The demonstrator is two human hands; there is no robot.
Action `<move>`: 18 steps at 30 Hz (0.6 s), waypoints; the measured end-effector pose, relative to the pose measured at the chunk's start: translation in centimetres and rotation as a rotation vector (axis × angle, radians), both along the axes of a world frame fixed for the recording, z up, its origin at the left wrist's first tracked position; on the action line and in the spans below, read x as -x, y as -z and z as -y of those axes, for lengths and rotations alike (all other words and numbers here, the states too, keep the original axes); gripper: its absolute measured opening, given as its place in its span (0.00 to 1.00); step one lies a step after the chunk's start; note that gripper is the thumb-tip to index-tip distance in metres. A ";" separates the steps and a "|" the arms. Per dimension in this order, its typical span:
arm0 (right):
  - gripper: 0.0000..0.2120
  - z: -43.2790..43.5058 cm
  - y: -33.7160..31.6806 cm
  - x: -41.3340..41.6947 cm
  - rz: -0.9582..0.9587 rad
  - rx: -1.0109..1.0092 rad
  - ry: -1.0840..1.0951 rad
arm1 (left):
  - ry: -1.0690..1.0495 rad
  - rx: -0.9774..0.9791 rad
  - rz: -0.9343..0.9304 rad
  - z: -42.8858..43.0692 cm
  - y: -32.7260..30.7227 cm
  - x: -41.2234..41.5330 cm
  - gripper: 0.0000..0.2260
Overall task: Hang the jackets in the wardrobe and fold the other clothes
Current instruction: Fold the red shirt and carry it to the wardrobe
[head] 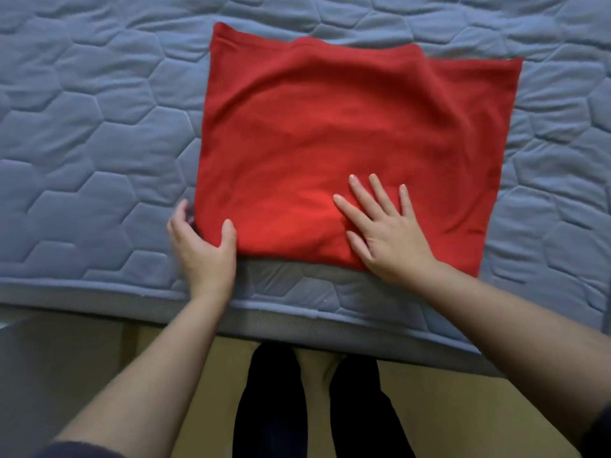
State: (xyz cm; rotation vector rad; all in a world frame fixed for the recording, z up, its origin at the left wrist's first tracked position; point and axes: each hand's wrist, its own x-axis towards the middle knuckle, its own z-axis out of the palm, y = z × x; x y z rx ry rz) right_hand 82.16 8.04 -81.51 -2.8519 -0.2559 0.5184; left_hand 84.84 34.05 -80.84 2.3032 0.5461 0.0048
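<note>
Red cloth [347, 133] lies flat on the bed [99, 127], folded to a rough rectangle and slightly skewed. It sits close to the bed's front edge. A lower layer sticks out at the far right, stepping past the top layer. Soft creases run across the middle. The cloth's near edge lies just inside the bed's piped front seam.

Left grip [201, 249], a bare hand, is at the cloth's near-left corner. Its thumb [228, 231] lies on top of the fabric and its fingers curl round the left edge, tips blurred. It pinches that corner. The corner sits between thumb and fingers, and the rest of the cloth spreads away to the right and far side of this grip.

Right grip [386, 233], also bare, lies palm down on the near part of the cloth, right of centre. Fingers are straight and spread, pointing away and a little left. The heel of the hand is over the near edge. It presses flat and holds nothing. A stretch of the near edge separates the two grips.

The bed cover is blue-grey with hexagon quilting. Below the bed edge are a tan floor [429, 408], dark trouser legs [271, 408] and bare forearms. A dark sleeve [82, 449] shows at bottom left.
</note>
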 end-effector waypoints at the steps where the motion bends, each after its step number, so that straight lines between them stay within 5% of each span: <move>1: 0.28 -0.6 -0.1 -0.3 -0.060 -0.014 -0.019 | -0.170 0.104 -0.021 1.1 -0.5 1.1 0.27; 4: 0.18 -0.6 -0.8 -3.5 -0.039 -0.111 0.183 | -0.636 0.529 -0.187 5.4 -1.3 3.2 0.21; 8: 0.15 1.2 -1.7 -11.0 0.111 -0.059 0.239 | -0.804 1.134 -0.319 11.7 -1.6 3.6 0.10; 13: 0.31 2.6 -1.0 -21.1 -0.007 0.105 0.142 | -0.902 1.328 -0.372 16.4 -0.5 2.9 0.11; 18: 0.34 2.0 -0.9 -25.8 -0.234 0.063 0.095 | -0.851 1.447 -0.402 15.2 0.3 3.7 0.12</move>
